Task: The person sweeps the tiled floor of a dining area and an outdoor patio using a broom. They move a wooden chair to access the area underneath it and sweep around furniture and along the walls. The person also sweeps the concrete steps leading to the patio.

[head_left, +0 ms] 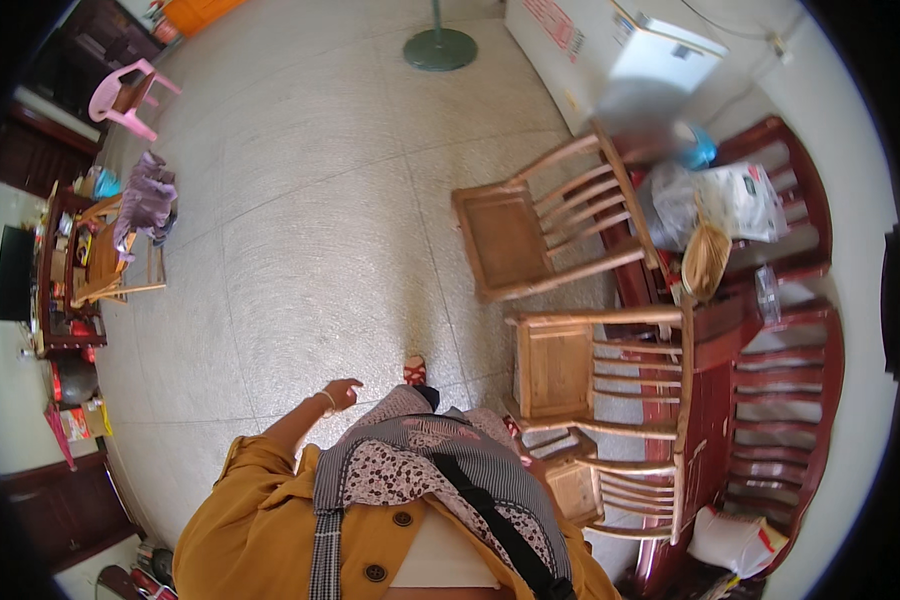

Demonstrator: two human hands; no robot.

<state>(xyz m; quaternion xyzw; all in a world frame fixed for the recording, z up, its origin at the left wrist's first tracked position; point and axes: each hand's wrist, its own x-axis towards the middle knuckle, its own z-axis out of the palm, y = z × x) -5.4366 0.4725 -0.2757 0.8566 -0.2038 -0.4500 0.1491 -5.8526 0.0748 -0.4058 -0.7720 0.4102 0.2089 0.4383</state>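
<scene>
My left hand (342,393) hangs out to the left of my body above the tiled floor, a bracelet (324,400) round its wrist. Its fingers are loosely stretched, and nothing shows in them. On the right, a small skin-coloured patch beside the apron (420,455) may be part of my right hand (526,460); its fingers are hidden. Nearest to that side stand a wooden chair (555,372) and a smaller wooden chair (573,488). I wear a mustard jacket (255,515). One foot in a red sandal (415,371) shows on the floor.
Another wooden chair (505,235) stands ahead on the right, beside a dark red bench (785,440) bearing plastic bags (745,200). A white chest freezer (600,60) and a green round stand base (440,50) are farther off. Leftward are a pink chair (120,100) and a cloth-draped chair (150,200).
</scene>
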